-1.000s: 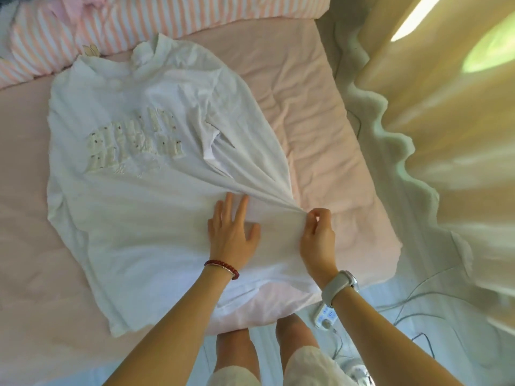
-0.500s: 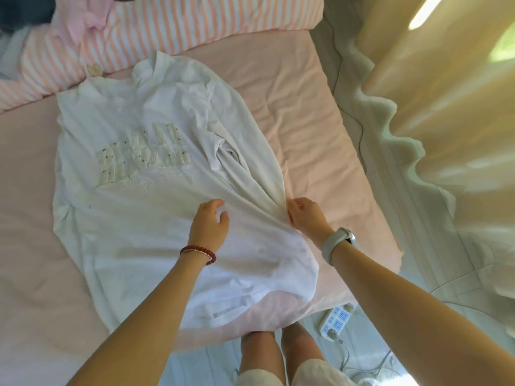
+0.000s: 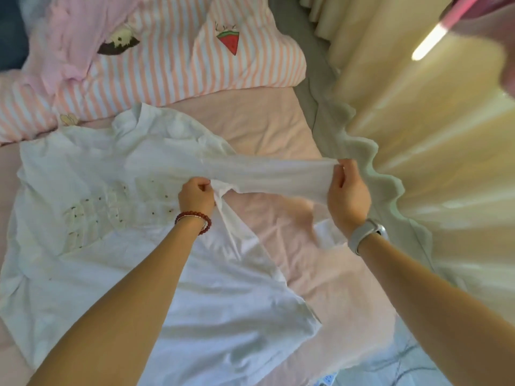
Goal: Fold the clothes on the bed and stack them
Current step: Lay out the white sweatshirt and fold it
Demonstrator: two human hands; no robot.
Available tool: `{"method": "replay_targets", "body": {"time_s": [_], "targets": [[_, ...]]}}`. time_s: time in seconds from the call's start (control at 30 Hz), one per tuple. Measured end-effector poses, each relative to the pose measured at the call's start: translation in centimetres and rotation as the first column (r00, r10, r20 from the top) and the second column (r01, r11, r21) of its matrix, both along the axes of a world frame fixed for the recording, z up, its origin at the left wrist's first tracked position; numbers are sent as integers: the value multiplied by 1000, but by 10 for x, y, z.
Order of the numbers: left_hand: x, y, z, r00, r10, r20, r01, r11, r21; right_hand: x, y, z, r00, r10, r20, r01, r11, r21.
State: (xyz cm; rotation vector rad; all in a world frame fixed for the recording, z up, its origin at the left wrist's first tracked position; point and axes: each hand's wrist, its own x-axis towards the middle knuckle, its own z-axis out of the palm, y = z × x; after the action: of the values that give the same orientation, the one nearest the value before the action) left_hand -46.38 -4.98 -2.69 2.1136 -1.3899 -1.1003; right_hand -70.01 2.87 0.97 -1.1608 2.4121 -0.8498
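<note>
A white T-shirt (image 3: 92, 246) with pale lettering lies spread front-up on the pink bed sheet (image 3: 328, 280). Its right sleeve (image 3: 273, 174) is lifted off the bed and stretched sideways between my hands. My left hand (image 3: 196, 195), with a red bead bracelet at the wrist, pinches the fabric at the armpit. My right hand (image 3: 347, 190), with a white watch at the wrist, grips the sleeve's open end out to the right. The shirt's hem hangs near the bed's front edge.
A striped pink-and-white quilt (image 3: 172, 51) with a watermelon print lies bunched at the head of the bed, with a pink garment (image 3: 64, 34) on it. Cream curtains (image 3: 418, 135) hang along the right side. A power strip (image 3: 326, 380) and cables lie on the floor.
Both hands left the shirt's lower right side and moved up to the right sleeve. The sleeve, folded over the body before, is now pulled out to the right and lifted.
</note>
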Motion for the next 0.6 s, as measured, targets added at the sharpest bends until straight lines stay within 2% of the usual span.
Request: {"method": "replay_targets", "body": {"time_s": [0.1,0.13,0.17,0.2,0.27,0.33,0.4,0.47,0.53,0.6], "targets": [[-23,-18,10,982,-60,-179,50,997,-58,-24,-44,16,987,-7,-160,-14,991,-131],[-28,-22,11,966,-126,-225,123,992,-30,-30,-55,17,981,-17,-192,-11,990,-143],[-30,-25,10,955,-216,-205,221,975,2,-33,-63,17,976,-30,-216,3,992,-123],[-31,-28,9,946,-295,-130,302,953,33,-34,-68,13,974,-36,-225,20,997,-75],[-30,-37,6,954,-297,37,296,955,15,-28,-70,0,987,12,-159,-4,999,48],[-27,-53,5,961,-225,164,247,961,-128,-12,-61,-20,993,121,12,-121,983,135],[-21,-79,0,934,-231,273,301,921,-248,8,-48,-40,955,240,172,-273,939,207],[-13,-112,-9,855,-336,396,444,868,-221,29,-39,-55,907,306,289,-388,875,289],[-8,-139,-19,720,-501,480,593,803,-50,51,-33,-64,877,350,330,-455,825,334],[-6,-154,-27,583,-643,496,687,716,121,72,-33,-67,868,367,334,-468,829,307]]}}
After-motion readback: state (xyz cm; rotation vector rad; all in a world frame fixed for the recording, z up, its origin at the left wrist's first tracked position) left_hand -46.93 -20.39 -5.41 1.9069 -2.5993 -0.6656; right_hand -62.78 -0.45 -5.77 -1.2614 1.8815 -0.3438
